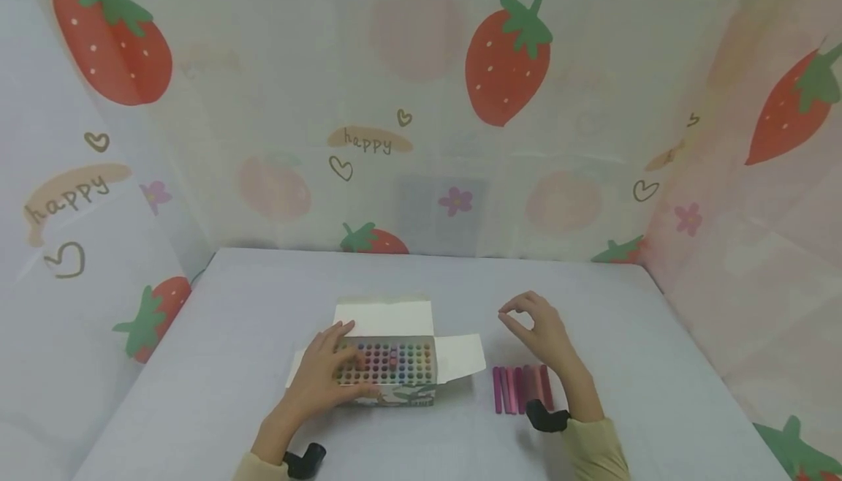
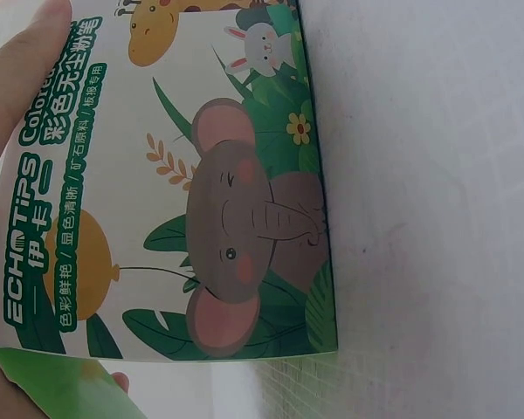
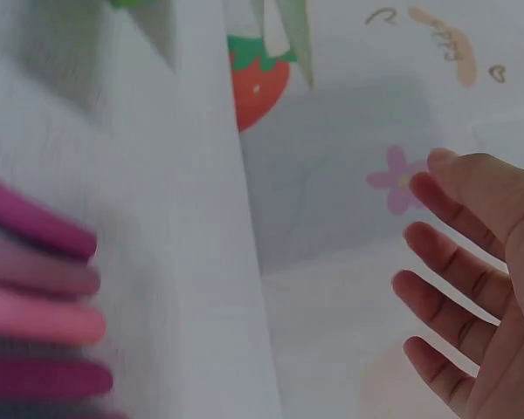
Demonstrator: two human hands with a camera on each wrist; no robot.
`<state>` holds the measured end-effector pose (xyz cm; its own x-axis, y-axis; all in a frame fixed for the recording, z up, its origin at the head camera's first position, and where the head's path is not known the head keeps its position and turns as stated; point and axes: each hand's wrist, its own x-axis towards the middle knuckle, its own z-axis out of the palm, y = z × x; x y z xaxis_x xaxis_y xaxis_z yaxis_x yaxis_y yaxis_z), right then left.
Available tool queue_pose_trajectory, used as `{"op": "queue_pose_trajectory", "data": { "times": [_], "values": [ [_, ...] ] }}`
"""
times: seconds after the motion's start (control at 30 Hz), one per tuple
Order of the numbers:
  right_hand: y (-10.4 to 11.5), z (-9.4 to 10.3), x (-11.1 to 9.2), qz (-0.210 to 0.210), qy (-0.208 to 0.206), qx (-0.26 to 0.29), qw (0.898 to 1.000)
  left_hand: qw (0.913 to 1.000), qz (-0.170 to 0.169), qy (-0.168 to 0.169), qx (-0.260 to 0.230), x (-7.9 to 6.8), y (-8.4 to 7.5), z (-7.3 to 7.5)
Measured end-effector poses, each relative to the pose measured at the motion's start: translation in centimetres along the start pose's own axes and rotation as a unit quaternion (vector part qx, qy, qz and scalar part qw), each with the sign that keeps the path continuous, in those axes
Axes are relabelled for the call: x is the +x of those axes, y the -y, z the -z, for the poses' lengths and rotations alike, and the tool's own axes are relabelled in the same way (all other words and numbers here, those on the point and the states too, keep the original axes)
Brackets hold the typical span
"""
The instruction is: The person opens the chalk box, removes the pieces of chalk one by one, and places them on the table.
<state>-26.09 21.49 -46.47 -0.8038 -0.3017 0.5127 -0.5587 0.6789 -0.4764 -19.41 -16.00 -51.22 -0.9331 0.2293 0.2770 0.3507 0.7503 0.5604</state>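
An open box of coloured chalk stands on the table, its sticks upright in rows and one reddish stick poking above the rest. My left hand grips the box's left end, thumb along the front edge and fingers over the top. The left wrist view shows its printed side with an elephant. To the right, several pink and purple chalk sticks lie side by side. Beyond them my right hand is raised above the table, thumb and index tips close together, fingers loosely bent, holding nothing visible.
White lid flaps spread out from the box at the back and right. A white table extends around everything. Strawberry-printed cloth hangs behind and at both sides.
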Motion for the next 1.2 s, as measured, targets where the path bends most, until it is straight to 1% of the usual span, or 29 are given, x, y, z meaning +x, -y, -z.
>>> {"op": "queue_pose_trajectory", "data": {
  "times": [0.17,0.33,0.43,0.63,0.8,1.0,1.1,1.2],
  "values": [
    [1.6,-0.9,0.9,0.004,0.007,0.031,0.999,1.0000,0.003,0.000,-0.002,-0.1,-0.1,0.0],
    [3.0,-1.9,1.8,0.008,0.014,0.042,0.999,1.0000,0.004,0.000,-0.003,-0.1,-0.1,0.0],
    [3.8,-2.5,2.1,0.004,0.024,0.049,0.998,1.0000,0.004,0.000,-0.001,-0.1,-0.1,0.0],
    [5.6,-3.8,2.6,0.014,0.050,0.077,0.996,1.0000,0.006,-0.002,0.000,-0.1,-0.2,0.1],
    [7.0,-5.0,2.7,0.021,0.075,0.068,0.995,1.0000,0.003,-0.002,0.001,-0.1,-0.2,0.1],
    [8.3,-6.5,2.8,0.058,0.111,0.069,0.990,1.0000,0.005,-0.002,0.005,-0.1,-0.3,0.2],
    [8.8,-7.2,2.8,0.057,0.131,0.065,0.988,1.0000,0.004,-0.003,0.009,-0.1,-0.2,0.1],
    [9.2,-8.0,2.8,0.058,0.147,0.049,0.986,0.9999,-0.002,-0.007,0.012,-0.1,-0.1,0.1]
  ]
}}
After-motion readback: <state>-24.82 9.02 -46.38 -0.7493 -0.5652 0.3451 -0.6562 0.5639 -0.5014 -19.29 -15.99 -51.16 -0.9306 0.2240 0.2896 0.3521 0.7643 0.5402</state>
